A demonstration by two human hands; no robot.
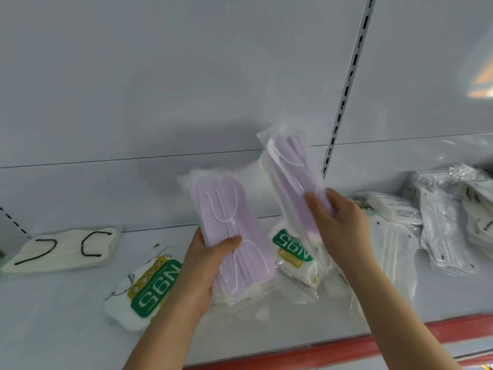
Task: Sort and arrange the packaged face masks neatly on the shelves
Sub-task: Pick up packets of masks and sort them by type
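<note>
Above a pale grey shelf [66, 311] with a red front edge, two clear packs of lilac masks are held up side by side. Left hand [205, 265] grips the left lilac pack [226, 222], thumb across its front; right hand [344, 222] clasps the right lilac pack [290, 172], which tilts upward. On the shelf lie two N95 packs [149, 287] [293, 249], a cream mask [64, 249] at left, and a heap of clear-wrapped packs [440, 214] at right.
</note>
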